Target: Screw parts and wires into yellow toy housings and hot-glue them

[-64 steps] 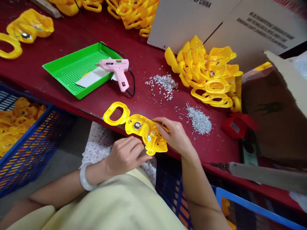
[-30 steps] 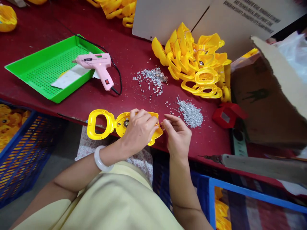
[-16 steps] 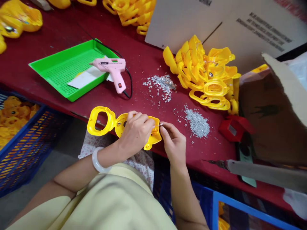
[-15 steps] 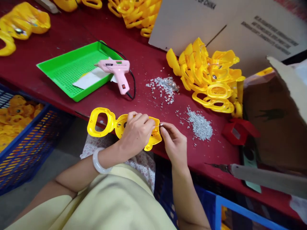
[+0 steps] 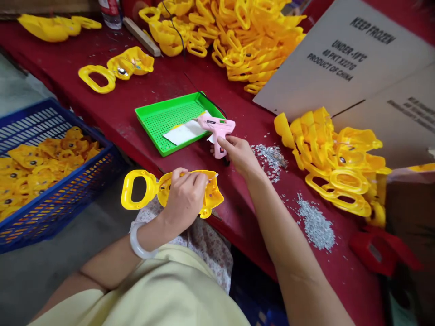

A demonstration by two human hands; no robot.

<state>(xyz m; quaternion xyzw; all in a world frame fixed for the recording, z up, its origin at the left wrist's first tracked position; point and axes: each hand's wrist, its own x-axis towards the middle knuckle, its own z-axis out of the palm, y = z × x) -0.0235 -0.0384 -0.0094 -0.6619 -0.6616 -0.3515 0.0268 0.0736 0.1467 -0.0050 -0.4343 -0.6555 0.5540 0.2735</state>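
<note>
My left hand grips a yellow plastic shell with a ring-shaped end, holding it over the red table's front edge. The hand hides the middle of the shell. My right hand is away from the shell, its fingers around the grip of a pink hot glue gun. The gun's nozzle points left over a green plastic tray, which holds a white sheet. A heap of small silver metal pieces lies just right of my right hand.
Many yellow shells lie heaped on the red table at the back and right, beside a printed cardboard sheet. A second silver heap and a red object sit at right. A blue crate of yellow parts stands low at left.
My right hand has left the shell and moved to the glue gun. My left hand still holds the shell. The view has swung, showing more of the table at the back.
</note>
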